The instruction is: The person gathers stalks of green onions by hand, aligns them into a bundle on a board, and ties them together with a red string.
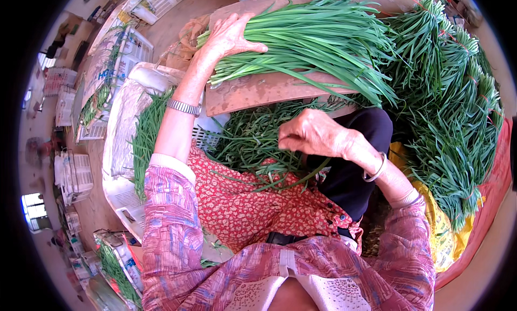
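Observation:
A thick spread of green garlic chives [307,40] lies across a worn board [250,92] in front of me. My left hand [232,38] rests with fingers apart on the pale stem ends of these chives. Above my lap, closer to my body, my right hand [313,135] is curled; a thin green stalk shows below it, and whether the fingers hold it cannot be told. Loose leaves [250,141] lie under the board and on the red floral apron [242,198].
Tied chive bundles [444,96] are heaped at the right, beside yellow sacking [434,218] and a red sheet [488,214]. A white plastic crate [125,198] with more chives [149,137] stands at my left. Further crates [74,173] stand on the floor beyond.

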`<state>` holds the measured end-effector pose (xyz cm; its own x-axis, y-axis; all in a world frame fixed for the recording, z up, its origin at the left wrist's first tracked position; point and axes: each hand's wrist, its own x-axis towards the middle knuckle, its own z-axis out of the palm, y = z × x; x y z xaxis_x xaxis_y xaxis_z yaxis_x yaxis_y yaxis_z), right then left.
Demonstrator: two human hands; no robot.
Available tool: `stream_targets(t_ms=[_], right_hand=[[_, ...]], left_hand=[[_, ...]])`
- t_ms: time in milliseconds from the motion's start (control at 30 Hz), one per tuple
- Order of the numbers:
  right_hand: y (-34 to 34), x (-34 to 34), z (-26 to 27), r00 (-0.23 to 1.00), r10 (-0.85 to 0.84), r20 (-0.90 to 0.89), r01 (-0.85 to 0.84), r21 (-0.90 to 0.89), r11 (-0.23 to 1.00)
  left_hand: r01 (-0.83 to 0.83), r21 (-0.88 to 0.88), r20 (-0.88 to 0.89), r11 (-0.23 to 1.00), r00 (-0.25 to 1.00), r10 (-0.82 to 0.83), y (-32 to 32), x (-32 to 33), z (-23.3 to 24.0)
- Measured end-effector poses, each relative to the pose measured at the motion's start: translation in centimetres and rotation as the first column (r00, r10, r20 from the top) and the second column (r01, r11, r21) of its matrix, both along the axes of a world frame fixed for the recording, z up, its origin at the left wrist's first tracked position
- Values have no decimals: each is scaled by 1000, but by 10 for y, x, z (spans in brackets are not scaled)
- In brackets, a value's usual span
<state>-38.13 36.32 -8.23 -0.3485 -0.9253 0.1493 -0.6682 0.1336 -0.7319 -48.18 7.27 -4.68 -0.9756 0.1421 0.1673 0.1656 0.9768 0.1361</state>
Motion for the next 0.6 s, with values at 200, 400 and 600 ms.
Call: stream_targets(t_ms=[200, 400, 600], right_hand=[[-15, 25, -5, 967, 111, -230, -53, 247, 967], [-18, -6, 14, 934, -101, -343, 110, 6, 994], [-33, -46, 40, 862, -355, -362, 268, -269, 925]], left_hand=[[-117, 162, -224, 980, 963, 152, -3, -10, -24], [-207, 247, -322, 947, 904, 282, -2, -11, -31], [-257, 354, -242, 899, 904, 353, -5, -11, -28]])
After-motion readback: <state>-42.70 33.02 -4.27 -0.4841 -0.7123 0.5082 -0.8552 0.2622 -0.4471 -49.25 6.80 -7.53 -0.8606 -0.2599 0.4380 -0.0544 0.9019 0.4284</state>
